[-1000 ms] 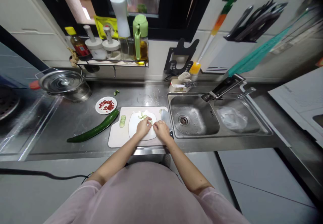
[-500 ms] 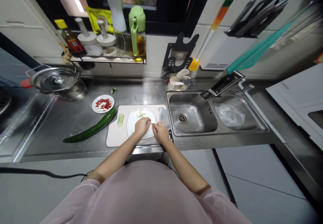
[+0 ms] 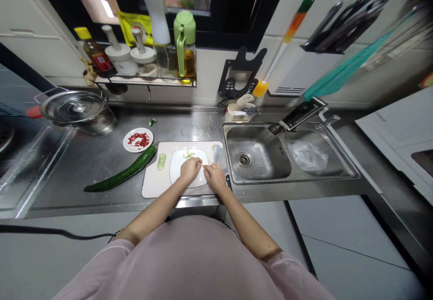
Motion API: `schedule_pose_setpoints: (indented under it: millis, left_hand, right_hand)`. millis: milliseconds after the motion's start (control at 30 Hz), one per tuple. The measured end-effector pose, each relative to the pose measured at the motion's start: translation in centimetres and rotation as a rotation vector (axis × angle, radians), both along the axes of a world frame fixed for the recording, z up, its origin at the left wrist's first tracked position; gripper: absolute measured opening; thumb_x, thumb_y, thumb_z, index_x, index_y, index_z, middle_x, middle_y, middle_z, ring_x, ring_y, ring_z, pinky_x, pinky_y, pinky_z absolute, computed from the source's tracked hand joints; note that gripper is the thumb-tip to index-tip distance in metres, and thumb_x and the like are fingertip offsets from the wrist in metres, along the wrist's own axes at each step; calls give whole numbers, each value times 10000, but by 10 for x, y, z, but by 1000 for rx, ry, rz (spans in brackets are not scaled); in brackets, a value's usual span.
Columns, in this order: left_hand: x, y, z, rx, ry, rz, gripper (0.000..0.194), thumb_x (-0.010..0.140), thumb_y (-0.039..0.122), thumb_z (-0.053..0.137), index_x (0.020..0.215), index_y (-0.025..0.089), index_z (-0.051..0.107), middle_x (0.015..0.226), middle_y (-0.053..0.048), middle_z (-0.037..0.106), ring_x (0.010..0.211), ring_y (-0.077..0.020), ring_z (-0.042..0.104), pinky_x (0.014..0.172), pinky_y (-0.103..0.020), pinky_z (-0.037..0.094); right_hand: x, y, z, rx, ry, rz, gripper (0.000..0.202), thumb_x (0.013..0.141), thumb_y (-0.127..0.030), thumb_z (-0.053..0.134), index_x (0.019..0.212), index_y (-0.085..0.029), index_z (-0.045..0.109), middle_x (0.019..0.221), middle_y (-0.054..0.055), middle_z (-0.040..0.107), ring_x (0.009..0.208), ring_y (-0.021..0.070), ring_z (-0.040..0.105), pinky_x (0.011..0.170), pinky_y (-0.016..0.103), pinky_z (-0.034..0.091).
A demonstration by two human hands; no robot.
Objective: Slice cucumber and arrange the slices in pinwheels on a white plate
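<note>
Above a white square plate (image 3: pixel 174 170), my left hand (image 3: pixel 190 170) and my right hand (image 3: pixel 215 177) meet with fingertips pinched. Between them is a small pale-green cucumber slice (image 3: pixel 202 164), mostly hidden by the fingers. Several curled cucumber slices (image 3: pixel 189 154) lie at the plate's far side. The plate rests on a pale cutting board (image 3: pixel 151 188), where an overlapping row of cucumber slices (image 3: pixel 161 161) lies to the left. A knife (image 3: pixel 220 154) with a wide blade and dark handle lies at the board's right edge, partly behind my right hand.
Left of the board lies a long green cucumber (image 3: pixel 122 177), near a small plate (image 3: pixel 126 143) of chopped red pieces. A lidded steel pot (image 3: pixel 98 122) stands at the back left. The double sink (image 3: pixel 260 173) is to the right. Bottles line a wall shelf (image 3: pixel 145 81).
Both hands stay over the plate, with only slight finger movement at the pinched slice. The whole view has shifted very slightly; other objects keep their places.
</note>
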State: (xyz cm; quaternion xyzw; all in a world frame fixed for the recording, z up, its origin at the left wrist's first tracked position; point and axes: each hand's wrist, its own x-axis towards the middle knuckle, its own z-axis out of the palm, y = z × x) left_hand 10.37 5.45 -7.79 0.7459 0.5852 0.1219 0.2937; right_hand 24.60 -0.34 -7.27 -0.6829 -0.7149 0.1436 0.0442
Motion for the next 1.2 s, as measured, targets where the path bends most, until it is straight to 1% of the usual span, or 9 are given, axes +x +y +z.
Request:
schedule_pose_setpoints:
  millis: [267, 433, 600, 833, 1200]
  left_hand:
    - [-1, 1, -4, -7, 8, -1, 190, 862, 254, 537, 967, 249, 695, 963, -30, 691, 902, -172, 613, 776, -257, 427]
    - [-1, 1, -3, -8, 7, 4, 184, 861, 264, 539, 962, 247, 692, 954, -26, 693, 906, -172, 611, 775, -258, 422]
    - [-2, 0, 0, -6, 2, 0, 191, 864, 261, 533, 968, 242, 692, 962, -29, 693, 908, -176, 612, 774, -262, 425]
    - [-1, 0, 2, -16, 2, 2, 191, 864, 247, 540, 975, 237, 696, 969, -32, 695, 912, -175, 616, 781, -261, 431]
    - [-2, 0, 0, 7, -3, -13, 190, 869, 245, 532, 967, 233, 694, 965, -28, 698, 896, -174, 617, 760, -260, 428]
  right_hand:
    - [0, 0, -1, -3, 9, -5, 330, 978, -336, 402, 1183, -278, 654, 994, 64, 620, 983, 205, 495, 765, 265, 347]
    - [0, 1, -2, -26, 5, -5, 340, 985, -341, 387, 1210, -284, 636, 1010, 65, 619, 1001, 203, 487, 775, 264, 345]
    - [1, 0, -3, -17, 13, -2, 334, 984, -339, 390, 1192, -275, 644, 1004, 66, 619, 996, 202, 488, 770, 266, 345]
    - [-1, 0, -1, -24, 23, -13, 330, 980, -335, 398, 1177, -268, 655, 995, 71, 619, 991, 202, 492, 774, 269, 352]
    - [-2, 0, -1, -24, 35, -17, 324, 975, -331, 413, 1183, -262, 652, 1014, 70, 619, 990, 197, 490, 784, 264, 350]
